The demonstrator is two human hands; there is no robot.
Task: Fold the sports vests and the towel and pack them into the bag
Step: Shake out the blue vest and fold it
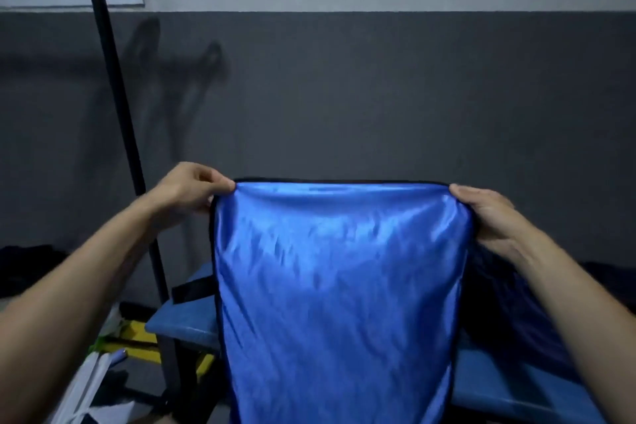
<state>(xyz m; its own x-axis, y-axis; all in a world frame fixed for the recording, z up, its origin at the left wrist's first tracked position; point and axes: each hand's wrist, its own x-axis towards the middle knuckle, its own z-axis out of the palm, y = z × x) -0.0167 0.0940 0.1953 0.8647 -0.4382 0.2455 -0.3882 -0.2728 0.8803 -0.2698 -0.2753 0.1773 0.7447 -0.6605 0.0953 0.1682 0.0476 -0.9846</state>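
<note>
I held the blue vest (339, 286) up in front of me, above the blue bench (182, 320), its shiny cloth hanging straight down and hiding most of the bench seat. My left hand (187, 188) pinched the upper left corner of the vest and my right hand (481, 213) gripped the upper right corner, so my two hands were well apart with the black-trimmed top edge stretched taut between them. The black binding ran down both side edges too. A black strap (192, 289) stuck out past the vest's left edge, over the bench. Dark cloth (495, 293) lay on the bench just right of the vest; I could not tell what it was. Left of the bench a black pole (117, 89) rose at a slant, and behind the bench the grey wall (378, 86) stood bare, leaving open air above the vest's top edge.
</note>
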